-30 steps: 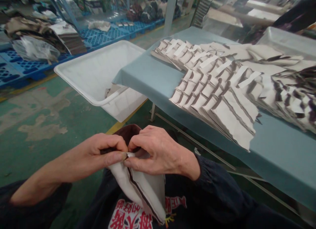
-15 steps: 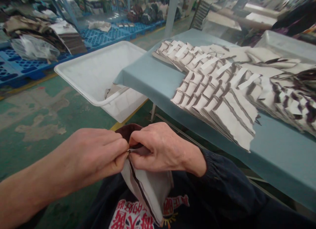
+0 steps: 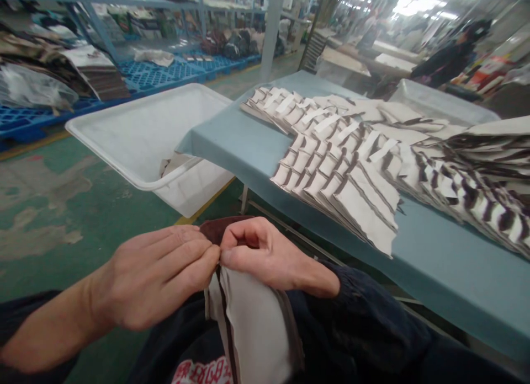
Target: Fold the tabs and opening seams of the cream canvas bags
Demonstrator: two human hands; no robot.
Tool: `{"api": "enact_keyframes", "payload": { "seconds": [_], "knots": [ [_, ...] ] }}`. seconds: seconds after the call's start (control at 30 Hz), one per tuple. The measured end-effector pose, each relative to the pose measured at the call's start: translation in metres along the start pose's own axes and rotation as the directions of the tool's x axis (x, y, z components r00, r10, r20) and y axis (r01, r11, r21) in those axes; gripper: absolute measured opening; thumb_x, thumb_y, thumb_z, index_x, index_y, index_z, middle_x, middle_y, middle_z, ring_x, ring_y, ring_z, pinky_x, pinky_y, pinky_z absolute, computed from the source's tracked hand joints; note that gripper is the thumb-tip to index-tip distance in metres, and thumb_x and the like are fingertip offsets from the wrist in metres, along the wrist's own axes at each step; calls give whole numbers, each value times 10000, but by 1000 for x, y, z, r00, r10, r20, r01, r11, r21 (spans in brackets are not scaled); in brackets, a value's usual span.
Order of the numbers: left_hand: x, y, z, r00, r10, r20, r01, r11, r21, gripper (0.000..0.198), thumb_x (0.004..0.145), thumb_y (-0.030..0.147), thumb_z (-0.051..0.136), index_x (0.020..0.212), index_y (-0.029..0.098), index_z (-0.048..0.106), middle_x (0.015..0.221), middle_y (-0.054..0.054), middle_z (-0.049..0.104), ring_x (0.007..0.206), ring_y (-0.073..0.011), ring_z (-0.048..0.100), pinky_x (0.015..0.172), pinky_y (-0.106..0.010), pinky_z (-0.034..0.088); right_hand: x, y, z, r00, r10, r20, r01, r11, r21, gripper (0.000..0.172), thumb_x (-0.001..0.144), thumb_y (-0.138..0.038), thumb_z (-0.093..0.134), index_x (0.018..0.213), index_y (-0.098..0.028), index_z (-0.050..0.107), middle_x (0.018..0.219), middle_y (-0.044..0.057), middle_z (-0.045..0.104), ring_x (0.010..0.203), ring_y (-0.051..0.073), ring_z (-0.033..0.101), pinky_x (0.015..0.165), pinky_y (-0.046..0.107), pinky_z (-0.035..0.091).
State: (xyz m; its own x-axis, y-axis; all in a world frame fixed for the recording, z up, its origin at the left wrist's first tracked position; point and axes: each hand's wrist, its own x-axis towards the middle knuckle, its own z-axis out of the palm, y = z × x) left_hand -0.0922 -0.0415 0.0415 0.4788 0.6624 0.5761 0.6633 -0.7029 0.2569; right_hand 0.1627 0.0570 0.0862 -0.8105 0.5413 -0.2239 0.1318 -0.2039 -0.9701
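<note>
Over my lap, my left hand (image 3: 159,273) and my right hand (image 3: 265,257) meet fingertip to fingertip. Both pinch the top edge of a pale grey fabric piece (image 3: 256,329) with a dark brown seam and brown lining. The piece hangs down between my forearms onto my dark printed clothing. Both hands are closed on it.
A blue-covered table (image 3: 248,147) on the right carries fanned rows of similar fabric pieces (image 3: 339,174). A white plastic tub (image 3: 124,136) stands on the green floor beside it. Blue pallets with stacked material (image 3: 95,75) lie behind. Another person (image 3: 447,58) is at the far right.
The view has tilted up and shifted left. My hands stay pinched on the fabric's top edge, and the piece now hangs straighter and more spread below them.
</note>
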Motion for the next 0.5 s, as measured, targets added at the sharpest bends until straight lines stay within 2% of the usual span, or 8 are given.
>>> {"api": "enact_keyframes", "payload": {
  "seconds": [0.07,0.13,0.2,0.27,0.33,0.4,0.43,0.5],
  "knots": [
    [9,-4,1,1000,17,-4,-17,995,-100,353,1231,148,734,1477,372,851,1275,-50,993,1171,-304,978,1217,-466,792,-3,4,-2,997,-76,-12,75,997,-34,215,876,-246,808,779,-245,616,716,-86,534,673,111,442,622,232,429],
    [16,-4,4,999,33,-34,-39,980,-193,353,1181,99,771,1422,351,827,1170,-45,988,1038,-274,974,1084,-401,821,-6,8,-4,976,-218,-11,215,970,-113,189,892,-221,769,792,-250,612,718,-88,547,659,106,460,635,233,456],
    [21,-1,9,996,23,-85,-41,976,-215,377,1125,39,764,1361,331,801,1111,-36,976,976,-254,964,1051,-377,818,-9,13,-7,925,-378,-15,364,900,-238,172,899,-176,729,801,-251,609,714,-94,560,635,96,470,642,234,454],
    [22,3,15,994,-39,-99,19,981,-192,392,1103,35,731,1368,321,766,1137,-33,970,1019,-250,966,1088,-374,798,-12,19,-10,854,-519,-29,470,795,-384,175,909,-145,707,811,-252,609,703,-104,556,599,82,456,623,231,423],
    [20,6,20,988,-143,-53,130,971,-198,369,1108,96,707,1405,313,740,1173,-24,957,1028,-235,953,1041,-328,771,-16,25,-14,779,-626,-21,528,674,-517,180,946,-137,711,839,-254,625,706,-106,583,573,77,457,603,230,403],
    [17,7,22,968,-250,22,248,935,-255,307,1124,166,668,1392,296,739,1154,-8,926,967,-210,913,949,-280,728,-19,30,-18,712,-702,13,563,559,-609,176,995,-127,717,891,-257,661,726,-91,662,570,84,519,606,229,423],
    [16,6,22,960,-274,60,279,914,-294,272,1131,182,646,1360,288,747,1130,0,909,930,-199,885,911,-265,703,-22,31,-20,689,-724,37,574,513,-639,173,1022,-122,721,922,-258,681,743,-79,708,582,91,571,615,228,442],
    [18,3,20,960,-248,129,279,883,-377,224,1172,183,598,1296,277,759,1083,20,880,891,-181,841,866,-246,657,-26,34,-24,663,-745,77,580,446,-681,167,1074,-120,725,981,-259,713,772,-53,777,626,111,676,640,228,483]
  ]
}}
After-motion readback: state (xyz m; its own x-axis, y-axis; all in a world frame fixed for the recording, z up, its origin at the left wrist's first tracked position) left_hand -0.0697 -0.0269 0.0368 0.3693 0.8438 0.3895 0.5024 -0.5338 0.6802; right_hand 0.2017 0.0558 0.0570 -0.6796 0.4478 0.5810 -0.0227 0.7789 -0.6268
